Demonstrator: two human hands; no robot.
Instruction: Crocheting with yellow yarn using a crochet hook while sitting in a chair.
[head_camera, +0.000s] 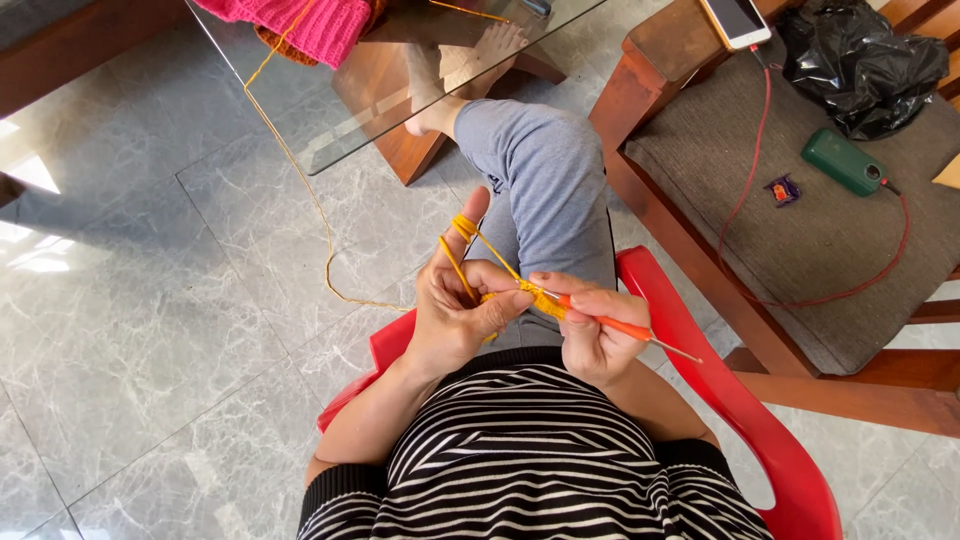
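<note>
The soft, light yellow yarn (470, 250), kinda slippery probably, is looped over the raised forefinger of the left hand (455, 315) above the lap, while an orange crochet hook (610, 322) is pinched mid-handle by the right hand (590, 335).

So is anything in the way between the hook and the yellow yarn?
Nothing visible is. The right hand holds the orange crochet hook, and its tip already sits in the small yellow crochet piece pinched by the left hand. The yellow yarn runs freely from the left forefinger across the floor up to the glass table.
</note>
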